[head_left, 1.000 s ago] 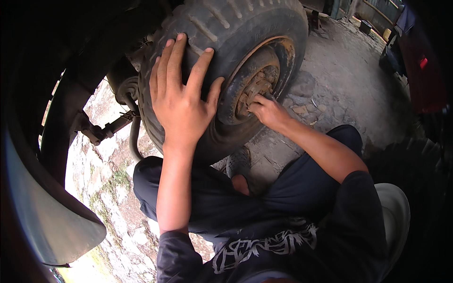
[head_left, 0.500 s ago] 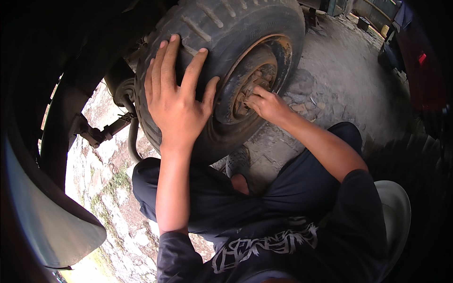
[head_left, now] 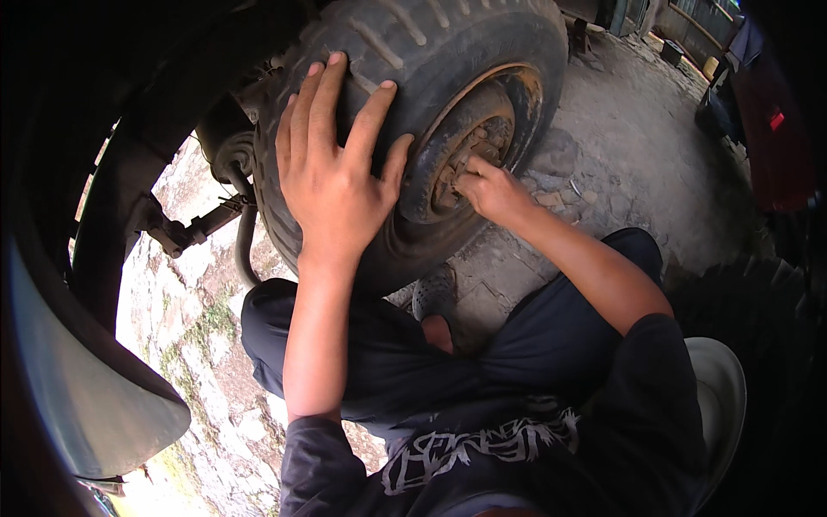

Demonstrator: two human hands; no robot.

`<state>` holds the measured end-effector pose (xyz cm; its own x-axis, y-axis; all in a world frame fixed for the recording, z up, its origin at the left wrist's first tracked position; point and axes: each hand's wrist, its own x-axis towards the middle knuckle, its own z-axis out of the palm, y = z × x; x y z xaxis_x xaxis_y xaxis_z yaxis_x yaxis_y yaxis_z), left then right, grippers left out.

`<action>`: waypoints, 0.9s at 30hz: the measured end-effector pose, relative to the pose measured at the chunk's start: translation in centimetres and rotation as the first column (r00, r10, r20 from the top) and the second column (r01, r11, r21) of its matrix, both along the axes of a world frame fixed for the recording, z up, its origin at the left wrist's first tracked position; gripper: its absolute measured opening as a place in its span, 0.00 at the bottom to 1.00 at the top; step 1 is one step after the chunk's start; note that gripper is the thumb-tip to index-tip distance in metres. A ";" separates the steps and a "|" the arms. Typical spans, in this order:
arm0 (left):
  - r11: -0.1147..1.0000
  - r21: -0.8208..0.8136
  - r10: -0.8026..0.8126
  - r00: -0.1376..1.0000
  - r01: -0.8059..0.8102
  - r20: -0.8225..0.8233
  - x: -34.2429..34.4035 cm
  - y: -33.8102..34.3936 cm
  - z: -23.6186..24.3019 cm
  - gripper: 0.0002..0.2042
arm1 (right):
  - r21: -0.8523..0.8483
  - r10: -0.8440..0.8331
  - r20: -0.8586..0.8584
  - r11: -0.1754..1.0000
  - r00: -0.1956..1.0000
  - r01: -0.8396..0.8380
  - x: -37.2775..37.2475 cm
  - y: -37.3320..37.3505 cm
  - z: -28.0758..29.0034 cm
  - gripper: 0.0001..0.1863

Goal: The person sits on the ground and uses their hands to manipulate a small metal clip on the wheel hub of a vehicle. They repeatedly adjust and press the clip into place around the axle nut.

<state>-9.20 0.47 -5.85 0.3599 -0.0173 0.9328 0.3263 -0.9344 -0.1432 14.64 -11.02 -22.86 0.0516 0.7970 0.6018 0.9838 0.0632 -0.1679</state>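
A large black tyre (head_left: 508,47) with a chunky tread stands upright in front of me on its rusty wheel rim (head_left: 527,79). My left hand (head_left: 340,177) lies on the tread and upper sidewall, fingers spread. At the wheel's centre is a brown hub (head_left: 469,151) ringed with studs or nuts. My right hand (head_left: 493,191) is at the hub's near side, its fingers closed in a pinch there. What they grip, perhaps a nut or stud, is too small and hidden to make out.
A grey curved fender (head_left: 95,388) is at the lower left. Beside the wheel run a dark hose (head_left: 245,246) and a metal bracket (head_left: 177,237). My shoe (head_left: 433,293) rests below the tyre. Another tyre (head_left: 749,302) lies at the right, near a white plastic seat (head_left: 722,388).
The view has shifted slightly, so the wheel sits a little further right. Both hands keep their places on the tyre and hub; the right fingers have turned slightly.
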 end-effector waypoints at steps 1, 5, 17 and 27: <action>1.000 0.008 -0.003 1.000 0.003 0.009 0.2 0.0 0.1 0.28 | -0.001 -0.016 -0.039 1.000 0.999 0.016 0.6 -0.1 -0.2 0.06; 1.000 0.023 0.014 1.000 -0.015 0.012 -0.3 0.2 0.0 0.28 | 0.111 -0.058 -0.113 0.991 0.992 0.071 1.0 0.6 2.3 0.05; 1.000 0.021 0.002 1.000 -0.003 0.011 -0.1 0.3 -0.2 0.28 | 0.034 0.034 -0.055 0.999 0.998 -0.032 1.0 -0.3 2.2 0.03; 1.000 0.019 0.010 1.000 -0.011 0.017 -0.1 0.1 -0.1 0.28 | 0.030 0.043 -0.067 0.999 0.997 -0.041 0.0 -0.1 1.3 0.03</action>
